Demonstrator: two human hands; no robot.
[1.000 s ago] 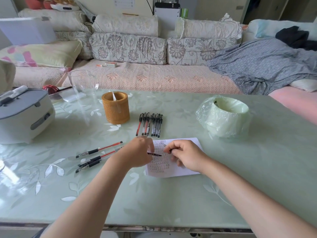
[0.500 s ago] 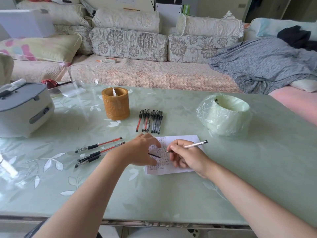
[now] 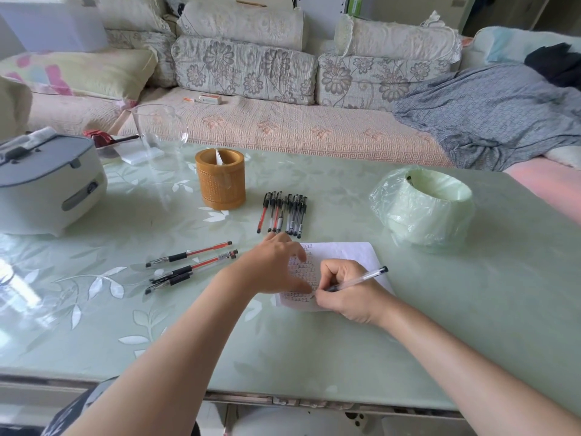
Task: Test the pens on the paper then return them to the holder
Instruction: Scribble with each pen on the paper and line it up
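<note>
R hand [image 3: 349, 294] sits low on paper [image 3: 345, 251], grip pinching clear pen [image 3: 361, 280]. Tip is at bottom-left rows of marks; 0.5 s ago it was higher, mid-sheet. L hand [image 3: 276, 265] lies flat on sheet's left part, fingers spread, holding nothing; before, it arched over the sheet. Paper lies front-centre on tabletop [image 3: 314, 357]. Beyond it is a row of pens [image 3: 283, 212], side by side, just right of wooden holder [image 3: 220, 180]. Left of L hand lie three pens [image 3: 191, 265], unmoved. Bagged roll [image 3: 421, 206] is at far right.
</note>
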